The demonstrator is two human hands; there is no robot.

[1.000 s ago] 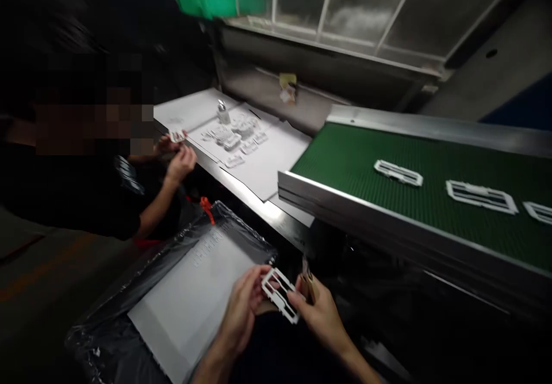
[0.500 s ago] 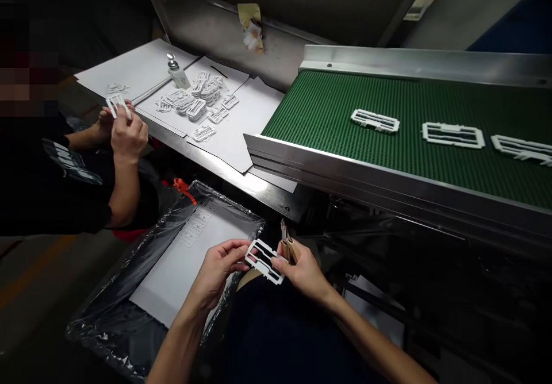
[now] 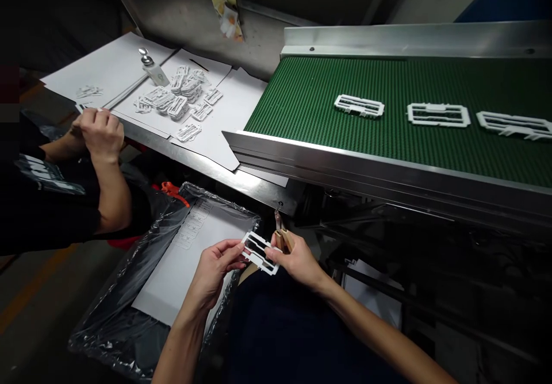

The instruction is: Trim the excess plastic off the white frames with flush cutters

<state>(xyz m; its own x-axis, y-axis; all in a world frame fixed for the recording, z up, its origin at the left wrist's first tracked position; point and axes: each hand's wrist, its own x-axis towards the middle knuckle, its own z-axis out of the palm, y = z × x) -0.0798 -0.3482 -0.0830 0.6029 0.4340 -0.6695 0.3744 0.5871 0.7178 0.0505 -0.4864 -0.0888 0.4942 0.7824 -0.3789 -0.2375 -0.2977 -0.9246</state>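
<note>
White frame [image 3: 257, 259] between left grip [image 3: 213, 266] and right [image 3: 298, 262]

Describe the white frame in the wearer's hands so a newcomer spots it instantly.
Below the green conveyor belt, find the wearer's left hand and right hand. The white frame spans them, beside a tan-handled tool. Unlike the frames lying on the belt, it is held.

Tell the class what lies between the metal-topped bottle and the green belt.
In the head view, heaped white frames and a few separate ones lie on pale sheets between the bottle and the belt.
</note>
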